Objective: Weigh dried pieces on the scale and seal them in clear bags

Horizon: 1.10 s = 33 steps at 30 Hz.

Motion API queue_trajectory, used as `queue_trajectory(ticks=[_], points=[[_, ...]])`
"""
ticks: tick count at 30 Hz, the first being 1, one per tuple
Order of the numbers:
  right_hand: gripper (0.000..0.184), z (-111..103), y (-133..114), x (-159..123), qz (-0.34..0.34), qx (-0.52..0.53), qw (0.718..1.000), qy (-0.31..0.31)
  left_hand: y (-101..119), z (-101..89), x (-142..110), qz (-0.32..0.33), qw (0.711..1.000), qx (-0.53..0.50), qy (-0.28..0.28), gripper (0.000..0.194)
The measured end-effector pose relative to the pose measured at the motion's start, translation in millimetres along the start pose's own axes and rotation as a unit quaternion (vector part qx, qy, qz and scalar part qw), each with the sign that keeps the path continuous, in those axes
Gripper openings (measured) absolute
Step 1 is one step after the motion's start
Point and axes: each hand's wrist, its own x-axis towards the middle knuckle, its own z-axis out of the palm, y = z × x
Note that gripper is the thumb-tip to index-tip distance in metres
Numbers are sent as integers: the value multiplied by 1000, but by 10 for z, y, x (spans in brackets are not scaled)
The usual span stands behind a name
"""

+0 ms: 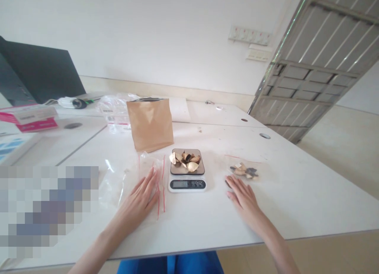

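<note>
1. The left hand (141, 199) lies flat and open, palm down, in the lower middle of the frame, resting on a pile of clear zip bags (133, 183) with red seal strips.
2. The right hand (241, 195) also lies flat and open on the white worktop (296, 187), gripping nothing; its fingertips (229, 184) sit just below a small filled zip bag (244, 170).
3. That filled bag holds tan and dark dried pieces and lies right of centre, near the scale.
4. A small digital kitchen scale (187, 170) stands between the two hands at the centre of the frame, its display facing the person; the reading is too small to tell.
5. On the scale's platform lies a loose heap of dried pieces (185, 160), tan with dark parts.
6. A brown paper pouch (151, 124) stands upright just behind the scale, toward the upper left of centre.
7. Behind the pouch on its left lie more clear plastic packets (114, 110).
8. At the far left edge lies a pink and white box (29, 118), with a dark monitor (38, 74) behind it.
9. A metal folding gate (319, 60) fills the upper right.
</note>
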Motion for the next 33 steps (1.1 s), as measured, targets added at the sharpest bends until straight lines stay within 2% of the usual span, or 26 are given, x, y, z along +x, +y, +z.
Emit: queue_trajectory(ticks=[2,5,8,10,12,14,17,19,22,26,30,33], points=[[44,6,6,10,5,-28,999,-36,-3,3,-11,22,1000,13,11,63],[43,-160,-219,182,-29,-13,999,-25,-10,-1,-16,47,998,28,12,56],[40,-345,-591,576,-86,33,995,-35,-16,-6,-12,44,998,35,0,49],[38,-385,-815,925,-118,44,991,-55,-22,-1,-11,49,998,34,-3,49],[36,-335,-974,1280,-140,37,984,-106,-28,9,-11,50,998,30,1,52],[33,-222,-1065,1577,-159,55,961,-217,-28,16,-8,39,999,21,2,57],[29,-40,-1112,1833,-160,65,949,-264,-5,1,4,-12,1000,-21,-2,62],[34,23,-1106,1875,-153,75,951,-259,23,-30,17,-67,996,-63,-7,64],[42,10,-1046,1814,-140,96,956,-239,68,-85,37,-127,986,-105,-8,62],[37,-42,-883,1662,-107,127,965,-205,107,-127,61,-148,983,-110,21,53],[28,35,-710,1568,-66,180,963,-191,123,-193,110,-164,980,-86,65,34],[24,96,-614,1560,-54,207,960,-178,112,-277,156,-160,985,-59,26,31]])
